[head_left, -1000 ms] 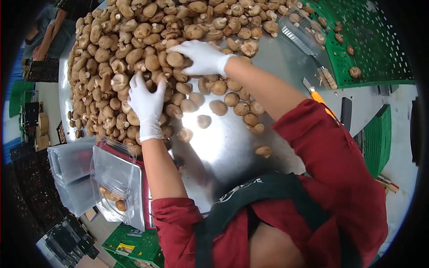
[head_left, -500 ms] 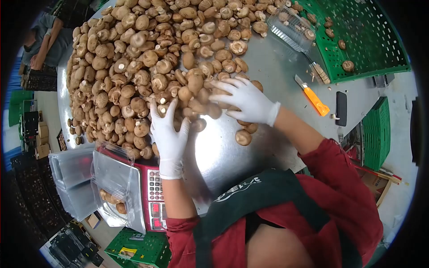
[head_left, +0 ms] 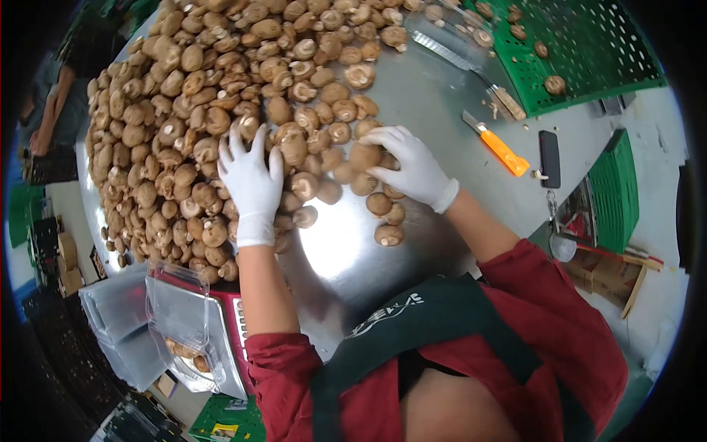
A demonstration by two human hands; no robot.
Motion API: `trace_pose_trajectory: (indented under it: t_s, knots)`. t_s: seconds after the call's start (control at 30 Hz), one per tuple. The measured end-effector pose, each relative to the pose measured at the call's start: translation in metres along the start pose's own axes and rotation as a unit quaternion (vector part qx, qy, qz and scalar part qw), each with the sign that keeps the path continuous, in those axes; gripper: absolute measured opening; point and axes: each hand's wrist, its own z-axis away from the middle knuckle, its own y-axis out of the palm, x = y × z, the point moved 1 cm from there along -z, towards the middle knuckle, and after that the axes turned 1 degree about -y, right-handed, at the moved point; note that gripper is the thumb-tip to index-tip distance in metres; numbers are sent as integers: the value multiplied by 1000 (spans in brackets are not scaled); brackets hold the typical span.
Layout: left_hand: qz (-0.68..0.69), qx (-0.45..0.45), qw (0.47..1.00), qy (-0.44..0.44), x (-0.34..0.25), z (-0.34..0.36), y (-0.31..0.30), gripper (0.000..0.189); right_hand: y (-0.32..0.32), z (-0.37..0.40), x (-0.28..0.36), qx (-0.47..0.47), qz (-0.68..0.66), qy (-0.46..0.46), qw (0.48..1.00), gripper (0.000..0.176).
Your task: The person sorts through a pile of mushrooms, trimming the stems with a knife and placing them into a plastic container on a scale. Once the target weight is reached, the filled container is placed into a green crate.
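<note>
A large heap of brown mushrooms (head_left: pixel 184 132) covers the left and back of the metal table (head_left: pixel 442 96). My left hand (head_left: pixel 252 179), in a white glove, lies on the heap's near right side with its fingers spread, touching mushrooms and holding none. Farther right, my gloved right hand (head_left: pixel 414 166) curls its thumb and fingers around a round mushroom (head_left: pixel 364 157) at the heap's edge. Loose mushrooms (head_left: pixel 328 191) lie between the hands, and a few more sit just below the right hand.
Right of the hands are an orange cutter (head_left: pixel 504 153), a phone (head_left: pixel 549 158) and a wooden-handled knife (head_left: pixel 508 103) by a green crate (head_left: pixel 589 51). A scale (head_left: pixel 234 324) holds a clear box (head_left: pixel 180 324) with mushrooms, beside stacked boxes (head_left: pixel 121 331). A person (head_left: pixel 51 110) is far left.
The view has shifted, so the table's contents appear farther left. My right hand has closed around a mushroom, and the loose mushrooms between my hands have moved. My left hand remains spread on the heap.
</note>
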Motion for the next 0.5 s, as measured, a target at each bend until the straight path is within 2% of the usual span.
trace_pose_trajectory:
  t_s: [0.07,0.2,0.3,0.4,0.43,0.5]
  knots:
    - [29,8,999,-16,-3,10,-7,41,-3,-7,5,-10,-23,18,1000,49]
    - [52,19,998,-26,-7,23,-25,40,-12,-12,21,6,-164,145,976,47]
    - [61,-2,997,-40,-14,38,-30,39,-7,-6,22,-3,-444,239,864,40]
    - [63,-20,997,-32,-24,44,-41,38,-15,-2,29,84,-681,286,669,41]
    - [77,-18,996,-37,-26,46,-45,38,-11,1,23,97,-676,289,671,48]
    - [86,-11,996,-36,-27,51,-49,38,-8,4,22,73,-706,303,636,47]
